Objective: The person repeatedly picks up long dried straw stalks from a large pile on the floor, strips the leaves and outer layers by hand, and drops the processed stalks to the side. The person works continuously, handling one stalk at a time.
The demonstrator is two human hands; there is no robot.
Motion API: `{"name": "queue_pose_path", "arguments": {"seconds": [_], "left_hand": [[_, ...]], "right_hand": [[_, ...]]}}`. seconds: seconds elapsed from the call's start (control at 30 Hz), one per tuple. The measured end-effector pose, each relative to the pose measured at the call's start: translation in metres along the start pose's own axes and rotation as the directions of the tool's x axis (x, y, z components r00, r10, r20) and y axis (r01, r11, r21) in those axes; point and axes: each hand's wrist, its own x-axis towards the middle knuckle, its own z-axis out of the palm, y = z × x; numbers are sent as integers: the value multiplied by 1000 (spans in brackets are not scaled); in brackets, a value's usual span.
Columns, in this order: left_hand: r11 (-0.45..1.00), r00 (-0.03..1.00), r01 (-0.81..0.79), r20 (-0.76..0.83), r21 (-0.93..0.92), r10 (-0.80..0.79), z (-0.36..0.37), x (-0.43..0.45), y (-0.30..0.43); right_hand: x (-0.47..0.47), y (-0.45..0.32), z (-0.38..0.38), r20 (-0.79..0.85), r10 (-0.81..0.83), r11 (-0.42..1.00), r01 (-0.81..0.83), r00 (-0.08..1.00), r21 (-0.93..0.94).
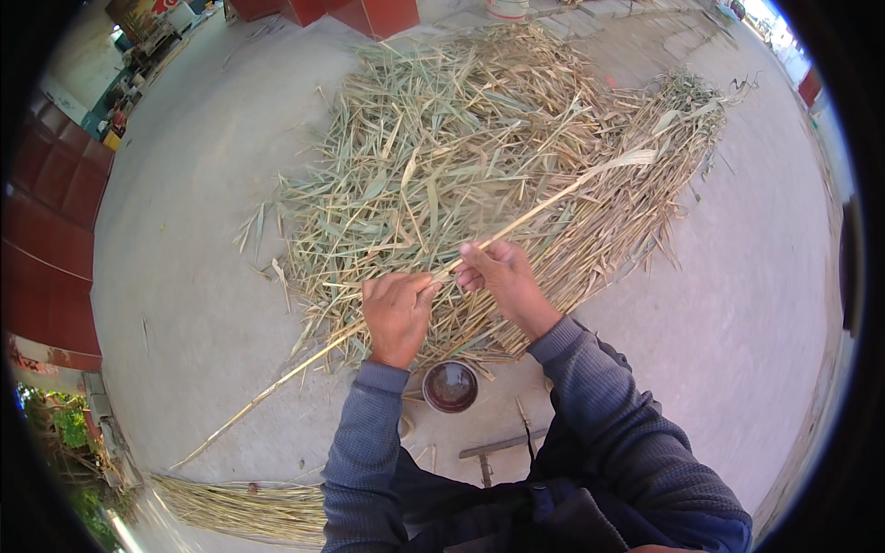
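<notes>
A long pale reed stalk [546, 202] runs slantwise across the view, a dry leaf sheath [626, 160] at its upper right end. My left hand [397, 314] is closed around its middle, knuckles up. Close beside it, my right hand [505, 280] pinches the same stalk between thumb and fingers. The stalk's thin lower end reaches down left over the concrete floor. Under both hands spreads a heap of loose dry leaves and straw [422, 159]. A bundle of uncut-looking leafy stalks [588, 242] lies along the heap's right side.
A round dark bowl [450, 387] with shiny contents stands on the concrete floor [200, 228] between my legs. Bare stalks [242, 508] lie in a bundle at lower left. Near my feet is a wooden bar [503, 444]. Red panels [373, 17] and a white bucket [508, 8] stand beyond the heap.
</notes>
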Motion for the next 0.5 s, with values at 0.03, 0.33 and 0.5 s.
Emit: {"name": "queue_pose_path", "arguments": {"seconds": [0.03, 0.33, 0.5], "left_hand": [[998, 998, -35, 46, 58, 32, -2, 1, 0], [952, 952, 303, 55, -39, -300, -37, -14, -19], [498, 583, 580, -99, -644, -807, -81, -6, -61]], "right_hand": [[1, -1, -1, -5, 7, 1000, -7, 1000, 4], [11, -4, -19, -79, 36, 999, -35, 996, 15], [15, -1, -21, -85, 13, 999, -17, 996, -44]]}}
